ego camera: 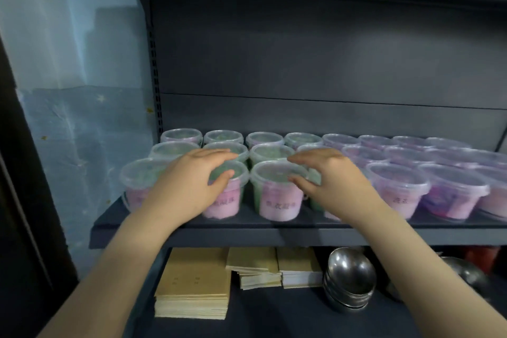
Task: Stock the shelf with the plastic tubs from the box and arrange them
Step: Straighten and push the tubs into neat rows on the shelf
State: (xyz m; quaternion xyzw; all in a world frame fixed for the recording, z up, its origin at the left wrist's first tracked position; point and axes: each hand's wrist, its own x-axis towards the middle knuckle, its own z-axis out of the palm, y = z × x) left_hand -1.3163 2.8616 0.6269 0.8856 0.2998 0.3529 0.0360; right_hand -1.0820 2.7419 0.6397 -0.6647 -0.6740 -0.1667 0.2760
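Several clear plastic tubs with pink labels and see-through lids stand in rows on the dark shelf (247, 236). My left hand (189, 181) curves over the lid of a front-row tub (225, 200), thumb on its near rim. Fingers spread, my right hand (326, 175) hovers at the right edge of the neighbouring front tub (277, 192) and covers the tub behind it. Neither hand lifts a tub. The box is out of sight.
More pink tubs (397, 189) fill the shelf to the right. On the lower shelf lie stacks of tan paper packets (192, 282) and stacked steel bowls (348, 280). A pale blue sheet (68, 90) hangs at the left beside the shelf's upright.
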